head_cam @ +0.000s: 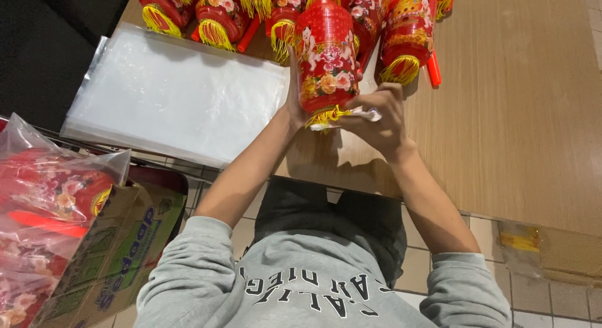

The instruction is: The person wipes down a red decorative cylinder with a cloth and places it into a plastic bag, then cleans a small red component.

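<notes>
A red plastic lantern point(326, 55) with flower prints and a yellow fringe is held upright above the wooden table point(514, 127). My left hand point(293, 102) presses flat against its left side, partly hidden behind it. My right hand point(378, 120) grips the lantern's bottom edge at the fringe, together with a small white clear piece point(367, 115), perhaps plastic film. Both forearms are bare, with grey sleeves pushed up.
Several more red lanterns point(219, 17) with yellow tassels lie along the table's far edge. A stack of clear plastic bags point(175, 96) lies flat on the left. A cardboard box point(106, 259) with bagged lanterns point(44, 196) stands at lower left. Tiled floor shows below.
</notes>
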